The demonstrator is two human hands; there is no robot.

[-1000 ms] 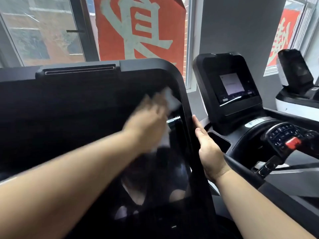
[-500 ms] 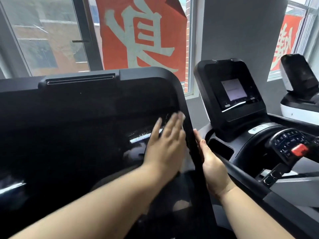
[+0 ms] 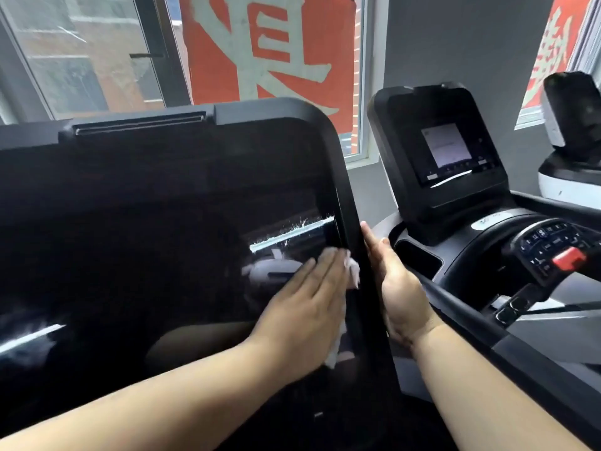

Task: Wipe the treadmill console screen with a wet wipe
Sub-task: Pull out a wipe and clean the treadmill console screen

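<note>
Head view, left hand (image 3: 309,307): flat, fingers straight and together, pressing the wet wipe (image 3: 353,271) onto the console screen (image 3: 146,239) at the screen's right edge, about mid-height.
Change, left hand: lower on the screen than a second ago, when blurred in mid-sweep nearer the upper right; now sharp, so likely slowed or at the end of a downward stroke.
Change, wet wipe: formerly sticking up past the fingertips; now mostly under the palm, one crumpled corner showing by the fingertips and another below the heel of the hand.
Right hand (image 3: 400,288): extended and holding nothing, palm laid against the outer side of the frame (image 3: 349,196) to the right of the screen; same spot as before, seemingly steadying the console.
Meaning for the task: right strip of the screen being covered top to bottom; wide left portion not yet shown under the wipe, so probably well short of done.
Screen: large, black, glossy glass, dark and mirror-like, with a bright streak (image 3: 292,234) of reflected light just above the left hand.
Frame: matte black plastic, broad, rounded at the upper right corner.
Wipe: thin, white, limp, wrinkled cloth.
Right of the screen: second console (image 3: 445,151) with a small lit display; red stop button (image 3: 567,257) further right.
Above the screen: red banner (image 3: 270,47) with a pale character, at the window.
</note>
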